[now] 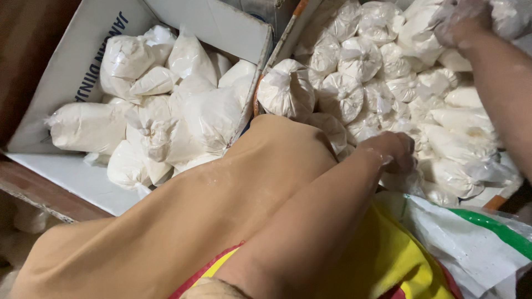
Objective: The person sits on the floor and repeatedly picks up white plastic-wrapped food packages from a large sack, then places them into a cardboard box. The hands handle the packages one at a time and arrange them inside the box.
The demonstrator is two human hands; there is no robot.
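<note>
Head view shows your left hand (394, 150) curled down among the tied white bags (354, 88) (grip unclear). Your right hand (463, 22) closes on one bag (512, 14) at the pile's far edge.

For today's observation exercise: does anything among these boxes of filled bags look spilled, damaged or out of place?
No bag looks torn. White powder dusts the person's leg and left hand, which rests on the tied bags in the right box; the right hand reaches in above. The bags in the left box lie jumbled.
</note>
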